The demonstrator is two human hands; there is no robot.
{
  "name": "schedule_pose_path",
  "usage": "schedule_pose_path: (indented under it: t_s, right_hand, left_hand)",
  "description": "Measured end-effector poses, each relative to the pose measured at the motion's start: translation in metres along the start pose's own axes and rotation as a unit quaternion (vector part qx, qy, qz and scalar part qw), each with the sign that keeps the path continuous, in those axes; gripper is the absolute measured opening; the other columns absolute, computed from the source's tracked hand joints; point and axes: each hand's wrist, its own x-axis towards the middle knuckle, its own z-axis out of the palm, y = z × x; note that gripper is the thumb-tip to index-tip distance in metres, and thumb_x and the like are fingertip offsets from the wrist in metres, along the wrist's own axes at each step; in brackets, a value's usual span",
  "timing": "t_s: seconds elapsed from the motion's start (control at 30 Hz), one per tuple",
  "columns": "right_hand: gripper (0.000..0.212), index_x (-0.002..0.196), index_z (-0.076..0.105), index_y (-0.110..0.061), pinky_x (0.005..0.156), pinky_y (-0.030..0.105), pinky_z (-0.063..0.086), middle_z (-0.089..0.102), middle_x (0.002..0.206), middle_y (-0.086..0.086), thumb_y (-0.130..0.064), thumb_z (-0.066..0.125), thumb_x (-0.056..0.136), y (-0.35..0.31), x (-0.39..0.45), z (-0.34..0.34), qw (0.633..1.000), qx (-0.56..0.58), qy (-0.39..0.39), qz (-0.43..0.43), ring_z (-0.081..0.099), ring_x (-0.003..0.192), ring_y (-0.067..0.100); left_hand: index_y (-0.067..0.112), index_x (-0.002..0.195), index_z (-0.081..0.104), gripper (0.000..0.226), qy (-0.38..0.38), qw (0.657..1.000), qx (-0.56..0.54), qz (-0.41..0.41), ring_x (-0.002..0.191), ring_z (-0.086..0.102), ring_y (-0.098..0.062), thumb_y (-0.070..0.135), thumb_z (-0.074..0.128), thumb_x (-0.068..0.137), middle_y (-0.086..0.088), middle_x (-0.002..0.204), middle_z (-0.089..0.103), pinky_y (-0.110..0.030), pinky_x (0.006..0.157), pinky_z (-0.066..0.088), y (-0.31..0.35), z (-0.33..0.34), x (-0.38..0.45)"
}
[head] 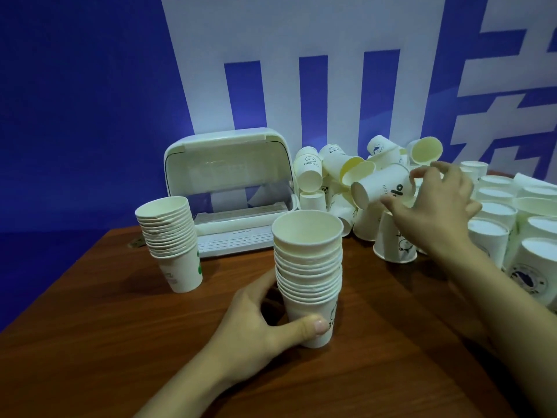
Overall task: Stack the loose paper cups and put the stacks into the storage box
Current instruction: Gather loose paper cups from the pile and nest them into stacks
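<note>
My left hand (256, 324) grips the base of a tall stack of white paper cups (309, 267) standing upright on the wooden table (120, 342). My right hand (434, 203) holds a single loose cup (381, 187) on its side, bottom pointing left, above the pile of loose cups (337, 173). A second stack of cups (170, 233) stands to the left. Behind it sits the white storage box (229, 164) with its clear lid raised and its inside looking bare.
Several upside-down cups (494, 212) stand in rows at the right edge of the table. An upside-down cup (394, 242) sits under my right wrist. A blue and white wall rises close behind the table. The table's left edge runs diagonally near the second stack.
</note>
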Motion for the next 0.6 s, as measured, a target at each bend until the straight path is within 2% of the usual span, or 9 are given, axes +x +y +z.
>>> schedule_pose_path:
  t_s: [0.13,0.2,0.23,0.3,0.33,0.4,0.5,0.57,0.6]
  right_hand:
    - [0.063,0.135,0.048,-0.012,0.107,0.054,0.025,0.046,0.142,0.013,-0.044,0.073,0.087,0.002,0.005,0.005,1.000,0.000,0.003,0.020,0.031,0.141,0.035]
    - [0.067,0.140,0.047,-0.010,0.109,0.056,0.023,0.045,0.146,0.014,-0.046,0.071,0.089,0.003,0.006,0.006,0.999,-0.017,-0.017,0.033,0.026,0.144,0.037]
    - [0.060,0.137,0.052,-0.011,0.110,0.056,0.021,0.044,0.148,0.013,-0.046,0.068,0.090,0.004,0.006,0.007,0.999,-0.021,-0.025,0.033,0.023,0.146,0.036]
    - [0.031,0.117,0.066,-0.020,0.110,0.054,0.019,0.045,0.146,0.007,-0.040,0.065,0.093,0.005,0.004,0.007,0.999,-0.001,-0.024,0.021,0.020,0.148,0.033]
    - [0.018,0.106,0.068,-0.022,0.109,0.054,0.021,0.046,0.144,0.004,-0.036,0.065,0.094,0.005,0.002,0.007,1.000,0.021,-0.019,0.011,0.021,0.147,0.032]
    - [0.005,0.096,0.065,-0.025,0.108,0.052,0.026,0.049,0.139,0.003,-0.030,0.064,0.095,0.002,0.000,0.004,0.996,0.086,0.001,-0.024,0.029,0.143,0.029]
    - [0.003,0.099,0.064,-0.024,0.105,0.031,0.031,0.054,0.132,0.007,-0.024,0.063,0.096,-0.009,-0.005,-0.006,0.980,0.175,0.041,-0.084,0.043,0.133,0.025]
    - [0.015,0.106,0.065,-0.021,0.097,0.021,0.029,0.058,0.127,0.003,-0.029,0.066,0.093,-0.018,-0.012,-0.010,0.978,0.184,0.016,-0.093,0.048,0.126,0.017]
    - [0.024,0.110,0.065,-0.021,0.095,0.020,0.030,0.059,0.124,0.000,-0.034,0.069,0.091,-0.024,-0.019,-0.010,0.978,0.184,-0.021,-0.091,0.050,0.123,0.015]
  left_hand:
    - [0.029,0.125,0.073,0.048,-0.001,1.000,-0.001,0.001,0.118,0.071,-0.016,0.035,0.088,0.079,0.006,0.124,0.076,-0.024,0.097,0.054,0.000,0.000,0.000]
    - [0.031,0.124,0.073,0.047,0.000,1.000,-0.003,0.003,0.119,0.071,-0.017,0.034,0.088,0.079,0.005,0.124,0.076,-0.024,0.097,0.054,0.000,0.001,0.000]
    - [0.031,0.123,0.073,0.046,0.001,1.000,-0.003,0.005,0.119,0.071,-0.017,0.033,0.088,0.080,0.005,0.124,0.076,-0.024,0.097,0.054,0.000,0.001,0.000]
    - [0.032,0.122,0.074,0.045,0.001,1.000,-0.006,0.006,0.118,0.071,-0.017,0.033,0.088,0.080,0.005,0.124,0.077,-0.023,0.097,0.053,0.000,0.001,0.001]
    - [0.032,0.122,0.074,0.046,0.001,1.000,-0.006,0.006,0.119,0.071,-0.017,0.034,0.088,0.079,0.006,0.124,0.077,-0.023,0.096,0.053,0.000,0.001,0.001]
    - [0.032,0.123,0.073,0.048,0.001,1.000,-0.004,0.006,0.119,0.070,-0.016,0.037,0.088,0.078,0.006,0.125,0.076,-0.022,0.096,0.053,0.000,0.001,0.001]
    - [0.028,0.125,0.073,0.050,0.001,1.000,-0.004,0.004,0.120,0.070,-0.013,0.036,0.087,0.078,0.008,0.125,0.076,-0.020,0.096,0.052,-0.001,0.001,0.000]
    - [0.027,0.125,0.072,0.051,0.001,1.000,-0.003,0.002,0.120,0.070,-0.014,0.037,0.087,0.078,0.007,0.125,0.076,-0.022,0.098,0.052,-0.002,0.000,0.001]
    - [0.026,0.126,0.072,0.051,0.000,1.000,-0.002,0.002,0.121,0.070,-0.015,0.036,0.088,0.078,0.007,0.126,0.076,-0.023,0.099,0.052,-0.002,0.000,0.001]
